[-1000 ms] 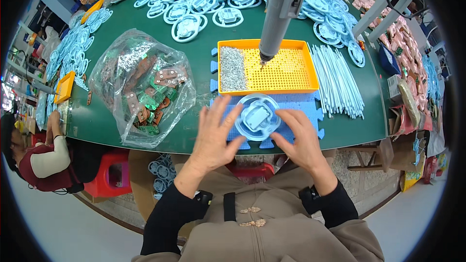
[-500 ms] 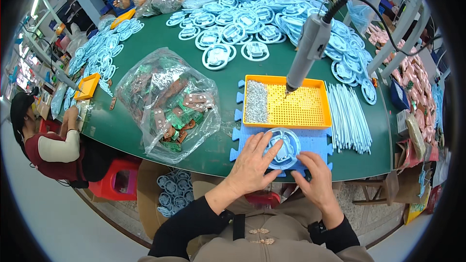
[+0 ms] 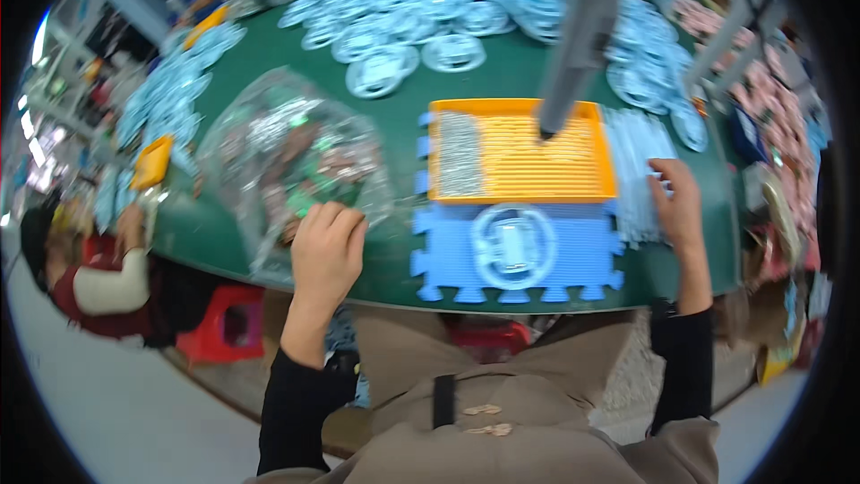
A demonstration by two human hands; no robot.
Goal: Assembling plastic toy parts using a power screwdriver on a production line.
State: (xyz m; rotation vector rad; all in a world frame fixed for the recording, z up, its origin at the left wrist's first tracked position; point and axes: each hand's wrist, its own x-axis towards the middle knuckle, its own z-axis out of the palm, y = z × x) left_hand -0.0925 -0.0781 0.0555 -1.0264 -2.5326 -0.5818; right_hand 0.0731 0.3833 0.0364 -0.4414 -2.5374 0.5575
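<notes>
A light-blue round plastic part [image 3: 513,246], ring-shaped with a raised centre, lies on a blue foam mat [image 3: 443,251], apart from both hands. My left hand [image 3: 327,246] is at the near right side of a clear plastic bag [image 3: 255,139] of green and brown circuit boards [image 3: 336,161]. Its fingers are bent together, and their tips are hidden. Over at the right, my right hand [image 3: 679,202] is at the edge of a bundle of thin light-blue rods [image 3: 634,170]. Its thumb and forefinger are apart there, though blurred.
A yellow tray [image 3: 524,199] with small silvery pieces [image 3: 460,152] sits beyond the mat. Above it hangs a grey electric screwdriver [image 3: 578,49]. Many light-blue parts [image 3: 385,67] are heaped at the far side. A person [image 3: 98,282] sits at the left beside a red stool [image 3: 219,327].
Both hands have let go of the round part and moved apart, left hand to the bag, right hand to the rods. The part stays on the mat. The whole view has shifted and blurred.
</notes>
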